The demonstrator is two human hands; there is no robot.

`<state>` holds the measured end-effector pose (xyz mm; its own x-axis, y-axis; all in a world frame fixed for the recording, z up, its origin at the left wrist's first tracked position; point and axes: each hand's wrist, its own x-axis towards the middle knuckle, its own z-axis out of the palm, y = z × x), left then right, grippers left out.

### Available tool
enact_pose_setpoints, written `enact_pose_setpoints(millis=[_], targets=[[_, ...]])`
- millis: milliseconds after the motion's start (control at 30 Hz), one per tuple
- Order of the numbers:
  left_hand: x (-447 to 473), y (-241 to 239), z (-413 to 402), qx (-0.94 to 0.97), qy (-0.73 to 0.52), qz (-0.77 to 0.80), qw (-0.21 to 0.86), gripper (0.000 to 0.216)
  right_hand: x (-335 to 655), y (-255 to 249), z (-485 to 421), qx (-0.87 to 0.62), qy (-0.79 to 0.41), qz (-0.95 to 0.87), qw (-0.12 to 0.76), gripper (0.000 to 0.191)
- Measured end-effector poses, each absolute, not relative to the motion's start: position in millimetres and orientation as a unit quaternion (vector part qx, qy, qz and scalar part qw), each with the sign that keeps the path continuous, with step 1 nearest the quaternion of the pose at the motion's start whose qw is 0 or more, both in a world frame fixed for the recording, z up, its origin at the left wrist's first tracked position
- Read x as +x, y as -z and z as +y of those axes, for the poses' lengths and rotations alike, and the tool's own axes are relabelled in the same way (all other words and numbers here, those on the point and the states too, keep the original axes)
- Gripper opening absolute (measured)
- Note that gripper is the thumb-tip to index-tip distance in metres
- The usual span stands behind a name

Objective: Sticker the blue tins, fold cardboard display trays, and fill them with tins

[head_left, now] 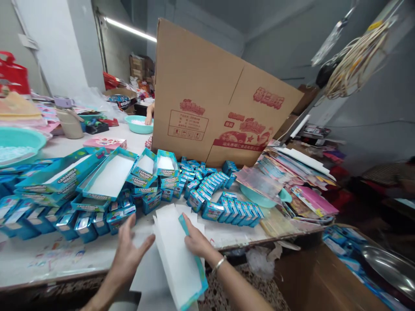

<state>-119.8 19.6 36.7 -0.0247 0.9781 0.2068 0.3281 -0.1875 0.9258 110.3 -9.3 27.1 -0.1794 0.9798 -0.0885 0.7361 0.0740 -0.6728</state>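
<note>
My right hand (197, 240) grips the blue edge of a cardboard tray (177, 259), its white inside facing up, at the table's front edge. More white card shows beneath it. Just left of the tray, my left hand (128, 248) is held with thumb and fingers apart, touching nothing that I can see. Beyond it lie stacked blue open trays (112, 175) with white insides, printed "CARAMELO MACIZO". Small blue boxes (86, 224) stand in a row along the left, and more small boxes (233, 210) are lined up to the right.
A large brown carton (197, 82) stands upright at the back. Turquoise basins (24, 138) hold pale pieces; another person's hand (149, 114) reaches into the farther one. Printed sheets (292, 164) pile up at right. A carton (311, 276) and a metal bowl (392, 268) sit lower right.
</note>
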Motion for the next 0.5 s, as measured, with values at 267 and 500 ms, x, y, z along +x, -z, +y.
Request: enact_pose_setpoints(millis=[267,500], targets=[[-76,-11,17,0.494,-0.436,0.425,0.621,0.048,77,17,-23,-0.570,-0.449,-0.415,0.548,0.059],[-62,7,32,0.545,-0.480,0.460,0.511,0.037,80,8,9,-0.672,-0.226,-0.513,0.484,0.036]])
